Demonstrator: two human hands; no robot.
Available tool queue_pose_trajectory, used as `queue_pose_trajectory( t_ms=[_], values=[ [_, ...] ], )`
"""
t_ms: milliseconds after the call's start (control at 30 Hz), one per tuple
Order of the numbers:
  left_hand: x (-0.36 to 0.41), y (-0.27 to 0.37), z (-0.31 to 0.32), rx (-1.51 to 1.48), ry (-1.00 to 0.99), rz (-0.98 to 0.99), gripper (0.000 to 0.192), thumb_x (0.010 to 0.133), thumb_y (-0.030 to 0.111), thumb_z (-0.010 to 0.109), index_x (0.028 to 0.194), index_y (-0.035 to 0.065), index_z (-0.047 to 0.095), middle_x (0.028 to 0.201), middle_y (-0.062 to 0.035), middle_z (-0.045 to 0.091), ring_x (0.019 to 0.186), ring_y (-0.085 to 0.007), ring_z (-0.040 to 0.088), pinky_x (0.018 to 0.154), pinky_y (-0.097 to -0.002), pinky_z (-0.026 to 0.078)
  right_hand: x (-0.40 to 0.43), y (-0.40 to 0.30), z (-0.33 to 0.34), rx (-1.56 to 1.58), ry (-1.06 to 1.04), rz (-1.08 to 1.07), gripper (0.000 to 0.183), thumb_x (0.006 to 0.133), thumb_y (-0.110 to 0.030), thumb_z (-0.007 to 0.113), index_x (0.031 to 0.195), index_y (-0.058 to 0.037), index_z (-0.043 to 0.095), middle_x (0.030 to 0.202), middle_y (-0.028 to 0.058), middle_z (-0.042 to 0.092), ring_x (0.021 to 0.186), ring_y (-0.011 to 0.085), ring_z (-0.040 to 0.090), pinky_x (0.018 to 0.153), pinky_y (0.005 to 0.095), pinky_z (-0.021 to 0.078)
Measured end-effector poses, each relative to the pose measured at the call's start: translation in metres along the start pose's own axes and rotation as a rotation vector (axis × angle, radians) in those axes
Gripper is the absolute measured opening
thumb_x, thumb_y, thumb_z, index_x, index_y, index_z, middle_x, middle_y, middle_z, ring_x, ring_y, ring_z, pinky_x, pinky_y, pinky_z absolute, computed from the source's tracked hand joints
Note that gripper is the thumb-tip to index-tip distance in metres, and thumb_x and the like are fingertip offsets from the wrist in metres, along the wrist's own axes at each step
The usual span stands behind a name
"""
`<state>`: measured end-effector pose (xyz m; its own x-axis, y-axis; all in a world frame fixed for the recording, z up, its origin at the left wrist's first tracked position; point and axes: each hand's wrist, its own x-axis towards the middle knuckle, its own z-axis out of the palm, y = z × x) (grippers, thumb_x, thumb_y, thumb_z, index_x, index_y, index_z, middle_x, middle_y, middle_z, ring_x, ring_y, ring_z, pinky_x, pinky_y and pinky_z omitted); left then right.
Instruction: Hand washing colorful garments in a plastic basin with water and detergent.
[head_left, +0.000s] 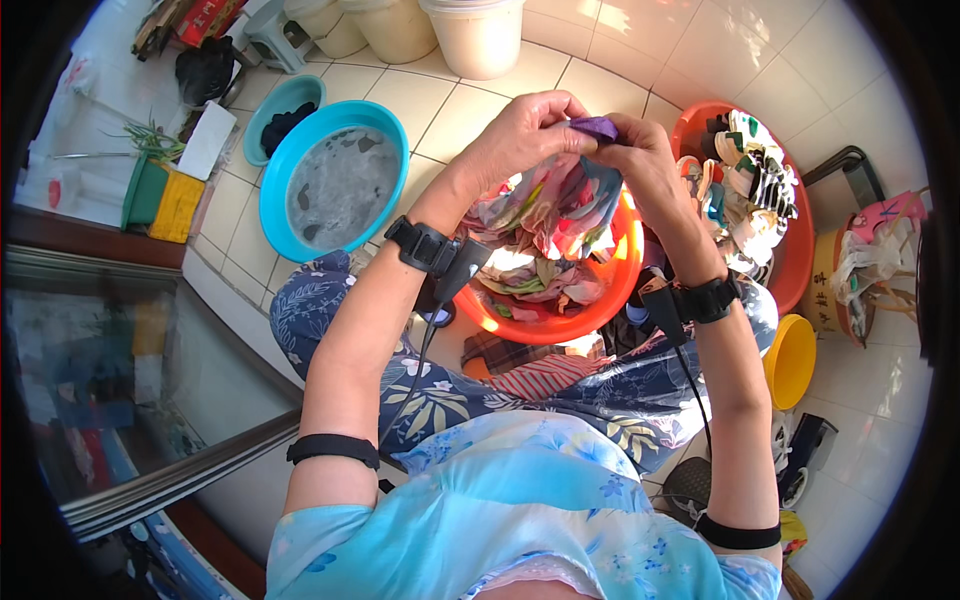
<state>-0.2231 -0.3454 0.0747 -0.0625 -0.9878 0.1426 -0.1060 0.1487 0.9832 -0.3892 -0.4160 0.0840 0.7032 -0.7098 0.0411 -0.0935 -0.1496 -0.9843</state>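
A multicoloured thin cloth (555, 202) with a purple edge (594, 128) hangs from my two raised hands. My left hand (544, 124) pinches the purple edge from one side, and my right hand (637, 146) pinches it from the other, the two nearly touching. Below them stands an orange-red plastic basin (555, 330), in which more wet, mixed-colour fabric (540, 281) lies. Whether the hanging cloth is apart from the pile cannot be told. Between my legs, near the basin, lie a red-and-white striped cloth (547, 375) and a plaid one (499, 352).
At the left, a blue basin (270, 217) holds sudsy grey water beside a smaller teal basin (249, 139) with dark cloth. At the right stand a red basin (799, 277) of shoes and a yellow bucket (793, 360). White buckets (480, 45) line the far wall.
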Motion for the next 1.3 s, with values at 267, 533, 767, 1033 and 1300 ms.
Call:
queue_pose_trajectory(
  t_ms=[267, 533, 767, 1033, 1300],
  values=[
    [-0.025, -0.047, 0.013, -0.142, -0.093, -0.066, 0.035, 0.079, 0.002, 0.064, 0.112, 0.0039, 0.054, 0.098, -0.0029, 0.06, 0.095, -0.0099, 0.057, 0.086, -0.026, 0.047, -0.022, -0.003, -0.004, 0.032, -0.029, 0.044, 0.017, 0.075, 0.001, 0.059, 0.09, 0.0061, 0.065, 0.075, 0.0047, 0.062, 0.072, 0.0105, 0.056, 0.068, 0.025, 0.0451],
    [-0.057, -0.095, 0.012, 0.098, -0.202, -0.328, 0.034, 0.075, 0.007, 0.067, 0.107, -0.0001, 0.059, 0.093, -0.0043, 0.063, 0.085, -0.0115, 0.06, 0.079, -0.0264, 0.047, -0.038, 0.006, -0.02, -0.074, -0.058, 0.128, 0.019, 0.074, -0.001, 0.058, 0.092, 0.0044, 0.065, 0.076, 0.0021, 0.062, 0.072, 0.0078, 0.055, 0.068, 0.0217, 0.0432],
    [-0.101, -0.133, 0.001, 0.42, -0.464, -0.769, 0.039, 0.064, 0.019, 0.077, 0.096, -0.0002, 0.065, 0.082, -0.0118, 0.067, 0.081, -0.0177, 0.064, 0.071, -0.0319, 0.048, -0.041, 0.03, -0.022, -0.312, -0.46, 0.179, 0.021, 0.072, 0.004, 0.062, 0.093, 0.0025, 0.066, 0.076, 0.0077, 0.066, 0.07, 0.0089, 0.058, 0.067, 0.0264, 0.0482],
    [-0.138, -0.182, 0.026, 0.589, -0.981, -1.034, 0.047, 0.064, 0.022, 0.078, 0.104, 0.0017, 0.062, 0.086, -0.0101, 0.065, 0.076, -0.023, 0.063, 0.065, -0.0353, 0.051, -0.046, 0.066, -0.01, -0.562, -0.643, 0.144, 0.025, 0.069, -0.006, 0.069, 0.093, 0.0001, 0.066, 0.08, 0.0173, 0.065, 0.08, 0.0276, 0.064, 0.073, 0.035, 0.0497],
    [-0.142, -0.223, -0.007, 0.537, -0.352, -0.795, 0.04, 0.07, 0.017, 0.074, 0.103, -0.0014, 0.062, 0.092, -0.0135, 0.066, 0.084, -0.0247, 0.064, 0.073, -0.0337, 0.05, -0.012, 0.077, -0.037, -0.394, -0.357, 0.286, 0.014, 0.076, -0.006, 0.062, 0.085, 0.0045, 0.061, 0.068, 0.0096, 0.057, 0.066, 0.0156, 0.055, 0.063, 0.0297, 0.0444]
  ],
)
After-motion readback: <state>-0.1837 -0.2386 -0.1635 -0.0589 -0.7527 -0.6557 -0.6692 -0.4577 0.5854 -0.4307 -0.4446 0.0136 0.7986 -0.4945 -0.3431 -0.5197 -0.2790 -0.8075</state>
